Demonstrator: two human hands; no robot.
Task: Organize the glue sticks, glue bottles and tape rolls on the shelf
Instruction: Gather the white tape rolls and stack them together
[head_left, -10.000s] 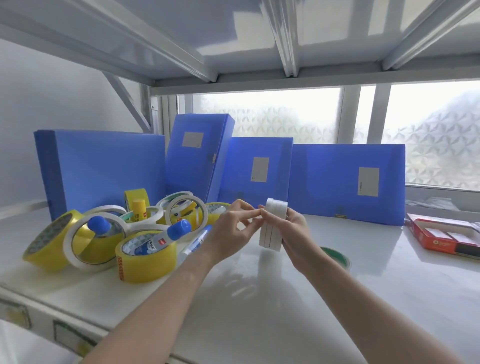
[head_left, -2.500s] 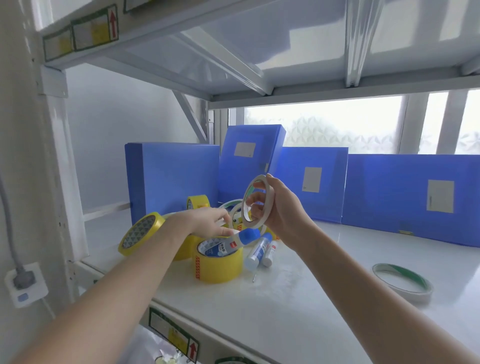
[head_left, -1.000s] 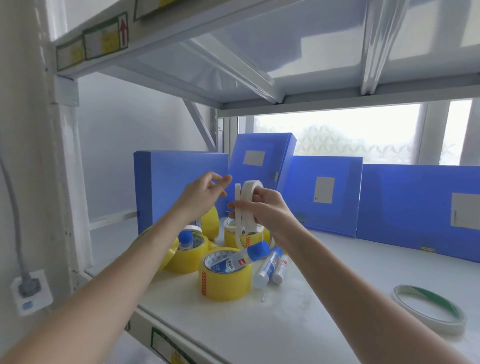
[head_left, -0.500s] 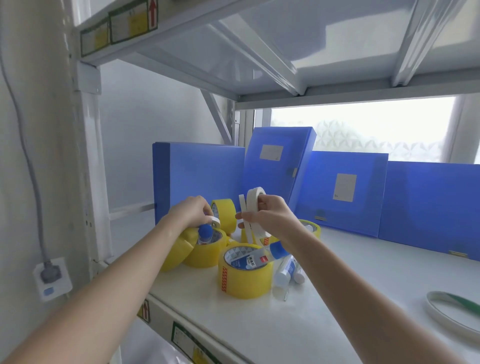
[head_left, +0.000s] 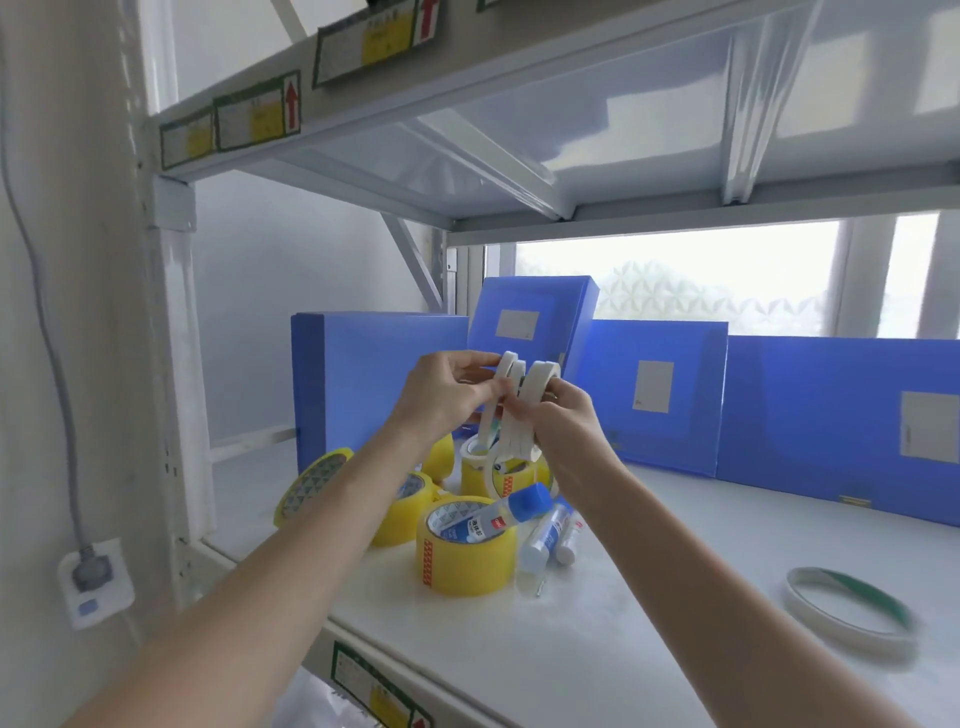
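Both hands meet above the pile, holding thin white tape rolls (head_left: 519, 410) on edge. My left hand (head_left: 449, 395) pinches the left rolls at the top; my right hand (head_left: 558, 415) grips the right ones. Below them stand several yellow tape rolls (head_left: 467, 558) on the white shelf (head_left: 649, 597). A blue-capped glue bottle (head_left: 493, 519) lies across the front yellow roll. Two glue tubes (head_left: 550, 535) lie beside that roll. A thin green-and-white tape roll (head_left: 852, 610) lies flat at the right.
Blue file boxes (head_left: 670, 395) stand in a row along the back of the shelf. The upper shelf (head_left: 467, 104) hangs low overhead. A white upright post (head_left: 176, 364) stands at the left, with a wall socket (head_left: 93, 582) and cable beyond it.
My left hand has come up from the yellow rolls with another thin white roll and joined my right hand. The camera has shifted left and lower.
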